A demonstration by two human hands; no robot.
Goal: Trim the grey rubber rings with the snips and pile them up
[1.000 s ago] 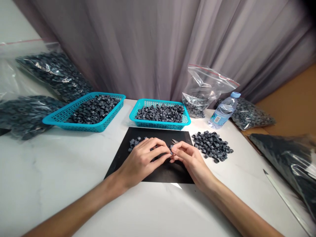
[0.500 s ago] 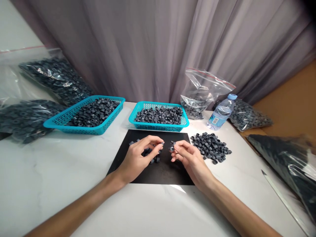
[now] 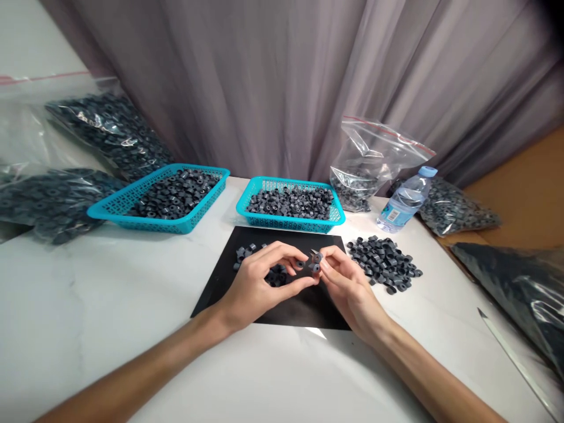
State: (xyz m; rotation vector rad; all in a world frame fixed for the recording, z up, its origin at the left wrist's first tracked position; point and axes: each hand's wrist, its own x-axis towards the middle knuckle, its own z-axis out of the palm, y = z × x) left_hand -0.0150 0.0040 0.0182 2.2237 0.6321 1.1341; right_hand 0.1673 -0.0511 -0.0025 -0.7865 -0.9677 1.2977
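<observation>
My right hand (image 3: 346, 282) pinches small dark grey plastic rings (image 3: 316, 267) between thumb and fingertips, above the black mat (image 3: 304, 308). A thin pointed bit juts from the top of that pinch; its kind is unclear. My left hand (image 3: 259, 279) comes up close from the left, its thumb tip touching or nearly touching the pieces in the right hand. Another small dark ring (image 3: 300, 264) sits at my left fingertips, partly hidden by them. Below and behind the left hand, loose rings (image 3: 244, 252) lie on the mat.
Two blue baskets (image 3: 187, 225) (image 3: 291, 222) of similar rings stand behind the mat. Right of it lies a ring pile (image 3: 385, 264), with a water bottle (image 3: 405, 200) and a zip bag (image 3: 356, 182) behind. Filled bags (image 3: 66, 200) (image 3: 515, 294) flank the table; a pale strip (image 3: 515, 358) lies right.
My left hand has moved right to meet the right hand, and its thumb and index finger have spread apart. The view has shifted slightly.
</observation>
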